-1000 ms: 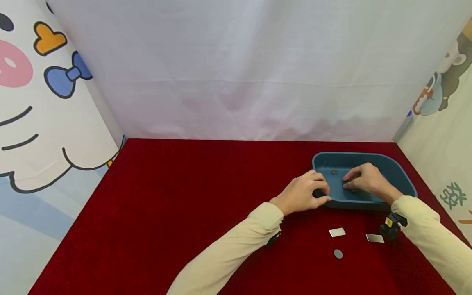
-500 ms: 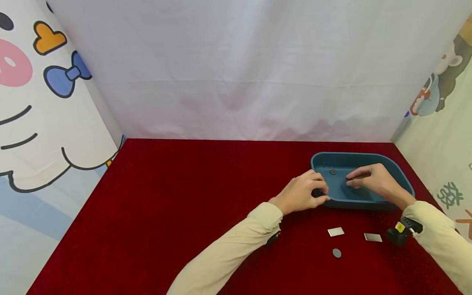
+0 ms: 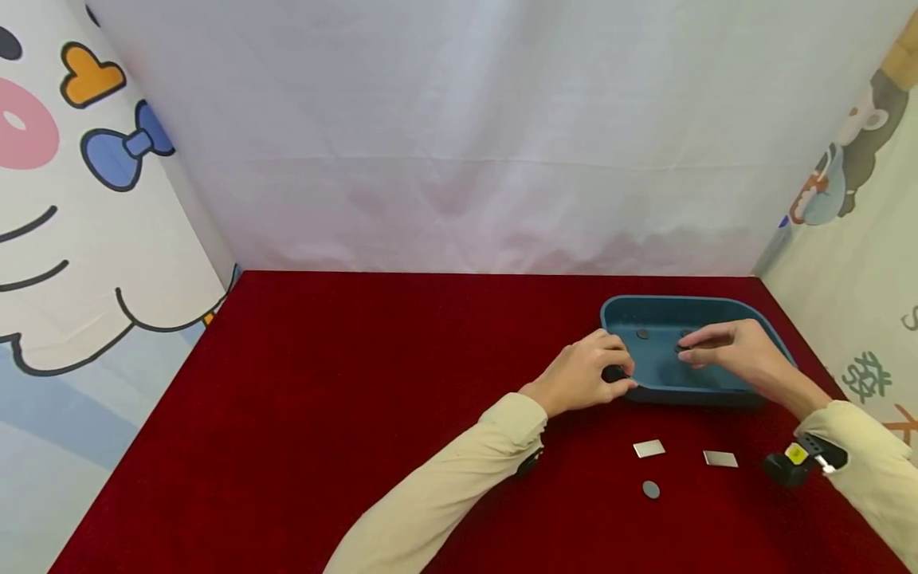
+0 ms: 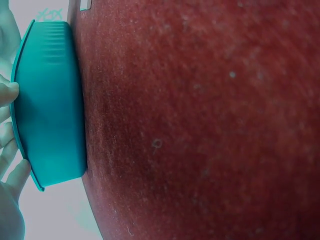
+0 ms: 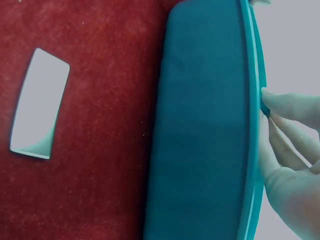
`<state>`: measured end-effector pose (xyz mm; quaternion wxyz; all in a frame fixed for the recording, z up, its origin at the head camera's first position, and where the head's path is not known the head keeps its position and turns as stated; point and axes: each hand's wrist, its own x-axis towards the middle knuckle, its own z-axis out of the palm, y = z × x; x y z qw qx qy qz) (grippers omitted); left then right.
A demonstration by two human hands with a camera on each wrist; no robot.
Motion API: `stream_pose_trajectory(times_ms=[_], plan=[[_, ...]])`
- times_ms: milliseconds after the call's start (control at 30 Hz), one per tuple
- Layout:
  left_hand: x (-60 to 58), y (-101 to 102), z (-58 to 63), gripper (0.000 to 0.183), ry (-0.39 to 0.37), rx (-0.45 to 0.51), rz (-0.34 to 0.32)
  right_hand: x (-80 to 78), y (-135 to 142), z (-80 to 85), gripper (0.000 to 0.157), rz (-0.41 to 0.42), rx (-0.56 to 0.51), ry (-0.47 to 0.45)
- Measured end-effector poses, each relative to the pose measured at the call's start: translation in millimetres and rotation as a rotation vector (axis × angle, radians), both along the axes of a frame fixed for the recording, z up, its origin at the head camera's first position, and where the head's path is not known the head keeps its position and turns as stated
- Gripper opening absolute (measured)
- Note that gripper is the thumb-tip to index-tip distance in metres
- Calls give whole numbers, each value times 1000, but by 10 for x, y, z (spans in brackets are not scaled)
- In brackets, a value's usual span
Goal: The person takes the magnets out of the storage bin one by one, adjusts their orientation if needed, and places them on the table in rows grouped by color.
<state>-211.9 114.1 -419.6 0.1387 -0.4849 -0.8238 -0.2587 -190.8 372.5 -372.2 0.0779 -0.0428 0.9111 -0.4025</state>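
A blue tray [image 3: 663,391] stands at the right of the red table. My left hand [image 3: 584,373] grips its near left corner, with fingers and thumb at the rim; a dark patch shows between them. Over the inside of the tray, my right hand [image 3: 739,351] pinches a small dark disc [image 3: 679,348] between thumb and fingertips. In the right wrist view only an edge of the dark piece [image 5: 266,110] shows past the fingers. One grey disc [image 3: 642,334] lies on the tray floor; another [image 3: 686,332] is partly hidden behind the right fingers.
In front of the tray, two thin silvery rectangular plates, the left plate [image 3: 649,448] and the right plate [image 3: 720,458], lie on the red cloth [image 3: 402,359]. A grey round disc [image 3: 651,489] lies nearer me. A white curtain [image 3: 459,159] hangs behind the table.
My right hand has drawn back slightly to the right within the tray, still pinching the small disc. A second disc on the tray floor has come into view. My left hand keeps its grip.
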Motion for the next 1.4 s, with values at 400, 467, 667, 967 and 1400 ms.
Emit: stream_pose_trajectory(times_ms=[400, 467, 667, 967, 1400], plan=[[12, 0, 17, 9, -15, -12, 13, 179, 43, 88, 43, -6, -58, -3], [15, -2, 10, 9, -15, -2, 7, 204, 49, 96, 41, 3, -63, 0], [19, 1, -22, 8, 12, 27, -5, 274, 48, 124, 35, 29, -113, 5], [8, 18, -18, 8, 24, 40, -14, 390, 24, 141, 31, 37, -143, 7], [1, 24, -23, 8, -1, 40, -13, 564, 29, 151, 24, 43, -219, -26]])
